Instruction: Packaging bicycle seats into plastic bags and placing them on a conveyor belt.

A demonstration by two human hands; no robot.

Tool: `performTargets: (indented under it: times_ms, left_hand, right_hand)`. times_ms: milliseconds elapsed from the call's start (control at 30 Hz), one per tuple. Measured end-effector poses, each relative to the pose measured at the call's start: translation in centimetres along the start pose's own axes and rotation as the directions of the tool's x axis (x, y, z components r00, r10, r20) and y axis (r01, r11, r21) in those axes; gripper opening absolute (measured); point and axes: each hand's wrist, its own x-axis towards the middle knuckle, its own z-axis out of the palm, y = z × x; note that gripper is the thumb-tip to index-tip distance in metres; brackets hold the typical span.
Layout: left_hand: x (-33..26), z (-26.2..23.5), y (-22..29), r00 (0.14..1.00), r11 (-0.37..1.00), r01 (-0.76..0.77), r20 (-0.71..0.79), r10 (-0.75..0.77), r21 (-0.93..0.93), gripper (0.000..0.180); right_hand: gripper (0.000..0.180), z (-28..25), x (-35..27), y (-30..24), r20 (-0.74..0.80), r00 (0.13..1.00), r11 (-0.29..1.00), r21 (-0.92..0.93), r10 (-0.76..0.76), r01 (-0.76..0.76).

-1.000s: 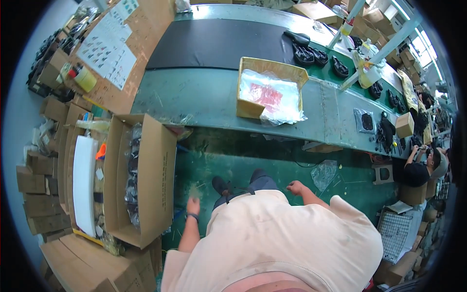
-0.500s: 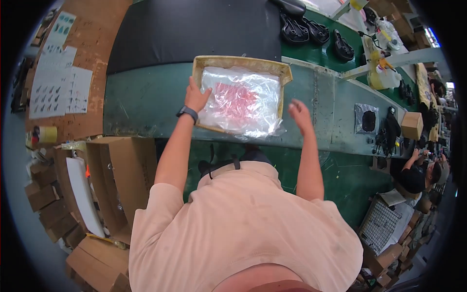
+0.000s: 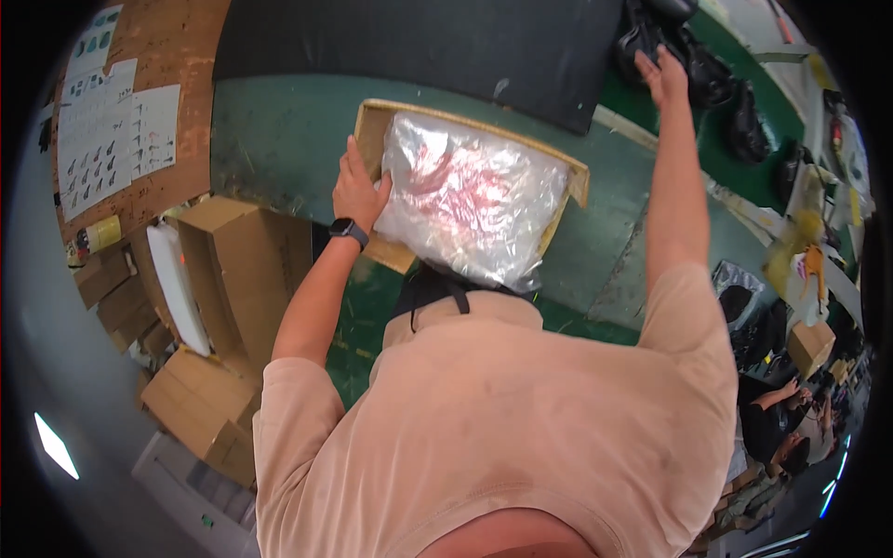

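My left hand grips the left wall of a shallow yellowish-brown tray, thumb inside and fingers along the outside. In the tray lies a stack of clear plastic bags, shiny, with a red patch showing through. The near edge of the bags hangs over the tray's near side. Far to the right, my right arm is stretched out. My right hand is open, its fingers apart beside a black bicycle saddle; whether they touch it I cannot tell.
More black saddles lie on the green surface at the far right. A black mat covers the back of the green table. Cardboard boxes stand at the left. At the right, a person works near a small carton.
My right hand has gone from beside the tray up and right to the saddles. The tray sits more tilted in view, nearer my body, with my left hand still on it. The view has turned.
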Motion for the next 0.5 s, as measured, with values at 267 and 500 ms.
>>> performTargets:
  times_ms: [267,500]
  left_hand:
    - [-0.1,0.9,2.1,0.990,0.993,0.088,-0.118,-0.079,0.076,0.100]
    - [-3.8,4.6,9.4,0.969,0.947,-0.202,0.092,0.231,-0.250,0.084]
  right_hand:
    - [0.081,-5.4,-2.9,4.1,0.155,0.986,0.990,0.117,0.066,-0.084]
    - [0.085,-13.4,-30.1,11.1,0.330,0.942,0.707,0.651,0.066,-0.277]
